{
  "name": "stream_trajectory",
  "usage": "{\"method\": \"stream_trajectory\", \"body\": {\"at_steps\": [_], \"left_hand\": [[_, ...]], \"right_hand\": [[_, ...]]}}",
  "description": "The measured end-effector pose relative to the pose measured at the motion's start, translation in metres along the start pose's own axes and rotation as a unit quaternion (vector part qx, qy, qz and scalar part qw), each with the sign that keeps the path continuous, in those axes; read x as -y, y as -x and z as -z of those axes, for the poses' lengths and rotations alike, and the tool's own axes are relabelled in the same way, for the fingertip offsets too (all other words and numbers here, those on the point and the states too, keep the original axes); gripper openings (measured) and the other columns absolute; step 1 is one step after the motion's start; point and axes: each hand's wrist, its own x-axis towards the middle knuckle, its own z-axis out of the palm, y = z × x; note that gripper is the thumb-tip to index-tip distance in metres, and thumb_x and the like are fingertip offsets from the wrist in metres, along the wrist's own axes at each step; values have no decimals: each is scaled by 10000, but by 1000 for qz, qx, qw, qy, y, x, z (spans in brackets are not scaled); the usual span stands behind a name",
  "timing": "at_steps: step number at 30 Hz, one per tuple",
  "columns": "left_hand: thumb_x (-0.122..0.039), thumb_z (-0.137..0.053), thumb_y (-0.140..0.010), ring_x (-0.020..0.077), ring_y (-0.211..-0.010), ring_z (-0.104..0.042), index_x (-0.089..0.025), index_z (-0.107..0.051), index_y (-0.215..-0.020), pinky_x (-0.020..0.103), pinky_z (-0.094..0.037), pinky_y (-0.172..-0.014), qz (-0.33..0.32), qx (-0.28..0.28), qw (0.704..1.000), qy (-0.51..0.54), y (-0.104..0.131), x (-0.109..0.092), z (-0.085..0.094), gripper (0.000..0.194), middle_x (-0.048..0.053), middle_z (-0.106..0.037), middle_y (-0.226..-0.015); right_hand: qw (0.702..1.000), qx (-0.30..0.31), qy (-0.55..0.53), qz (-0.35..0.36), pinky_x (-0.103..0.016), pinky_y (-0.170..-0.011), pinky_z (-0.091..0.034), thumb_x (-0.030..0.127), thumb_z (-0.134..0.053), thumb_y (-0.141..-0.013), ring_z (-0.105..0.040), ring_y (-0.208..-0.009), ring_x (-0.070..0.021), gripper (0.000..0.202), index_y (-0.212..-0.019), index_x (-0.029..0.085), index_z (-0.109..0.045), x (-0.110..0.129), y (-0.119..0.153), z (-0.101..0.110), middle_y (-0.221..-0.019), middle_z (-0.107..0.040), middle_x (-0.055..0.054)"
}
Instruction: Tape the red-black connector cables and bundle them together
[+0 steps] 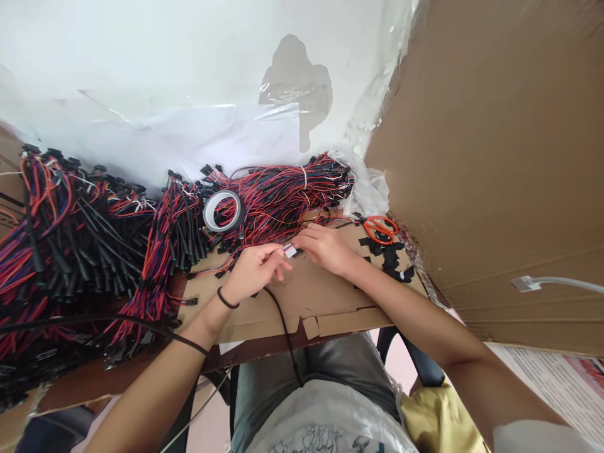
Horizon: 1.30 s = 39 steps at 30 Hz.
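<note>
Over the cardboard sheet (321, 302), my left hand (257, 267) pinches a small white piece (289, 251) with thin wires between thumb and fingers. My right hand (323, 246) is closed at the other side of that piece, its fingertips on a wire too small to make out well. Just behind both hands lies a large bundle of red, blue and black wires (278, 195). A roll of black tape (223, 211) stands on the bundle's left part.
Orange-handled scissors (380, 229) and black tape scraps (392, 259) lie at the right. More wire bundles (94, 233) fill the left. A clear plastic bag (368, 189) sits behind. A cardboard wall (495, 157) rises at right; a black cable (283, 321) crosses the front.
</note>
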Motion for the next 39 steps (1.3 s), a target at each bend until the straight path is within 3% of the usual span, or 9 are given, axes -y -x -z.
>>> {"method": "stream_trajectory", "body": {"at_steps": [6, 8, 11, 13, 15, 22, 28, 30, 39], "left_hand": [[-284, -425, -914, 123, -526, -660, -133, -672, -1074, 202, -540, -466, -130, -96, 974, -160, 1, 14, -6, 331, 39, -738, -771], [-214, -410, -923, 146, -642, -694, -129, -666, -1090, 239, -586, -598, -243, -118, 927, -261, 0, 21, -4, 318, 67, -743, -850], [-83, -402, -891, 204, -820, -702, -87, -623, -1154, 310, -596, -702, -385, -120, 810, -426, -1, 26, 1, 344, 130, -726, -982], [-25, -394, -867, 221, -836, -695, -51, -595, -1176, 317, -592, -674, -423, -112, 748, -499, 0, 25, 3, 370, 152, -718, -999], [-12, -397, -861, 216, -813, -692, -38, -592, -1161, 312, -586, -666, -436, -117, 723, -524, 2, 21, 2, 359, 150, -721, -970], [-209, -511, -895, 206, -789, -689, -84, -619, -1129, 314, -583, -688, -355, -196, 792, -456, 2, 18, -6, 286, 123, -722, -969], [-64, -377, -906, 236, -945, -681, -65, -624, -1132, 350, -581, -801, -408, -99, 766, -487, 0, 22, 1, 335, 159, -704, -1057], [-59, -348, -913, 242, -1002, -667, -72, -607, -1179, 367, -577, -837, -401, -73, 776, -482, 2, 22, 4, 372, 170, -688, -1102], [-153, -471, -913, 203, -971, -670, -147, -615, -1171, 347, -560, -878, -397, -118, 797, -440, 4, 18, 8, 296, 103, -703, -1087]], "right_hand": [[1000, 6, -5, -6, -263, -670, -376, 81, -428, -910, -524, -802, -166, 264, -916, 186, -670, 2, 0, 1, -854, -695, -39], [1000, 20, -13, -15, -265, -661, -366, 69, -446, -889, -517, -779, -168, 256, -901, 184, -675, 3, -1, 4, -829, -692, -41], [998, 44, -41, -36, -263, -671, -363, 63, -471, -868, -515, -763, -165, 240, -860, 178, -681, 4, -2, 7, -803, -688, -46], [995, 54, -68, -53, -258, -689, -367, 62, -477, -862, -524, -765, -159, 237, -840, 179, -682, 4, -2, 8, -808, -687, -43], [992, 61, -91, -65, -256, -707, -371, 61, -475, -861, -532, -767, -154, 240, -828, 177, -682, 4, -3, 8, -816, -687, -42], [990, 65, -101, -74, -253, -705, -370, 55, -476, -847, -530, -763, -155, 237, -816, 171, -680, 6, -3, 9, -799, -676, -49], [984, 55, -140, -96, -249, -729, -390, 49, -494, -837, -576, -759, -143, 238, -811, 183, -690, 7, -2, 8, -810, -698, -31], [980, 61, -152, -109, -239, -717, -384, 55, -510, -832, -592, -758, -140, 230, -783, 186, -692, 8, -3, 9, -800, -707, -21], [966, 79, -192, -154, -207, -640, -344, 76, -521, -843, -590, -660, -111, 228, -752, 179, -704, 12, -7, 15, -708, -696, -5]]}}
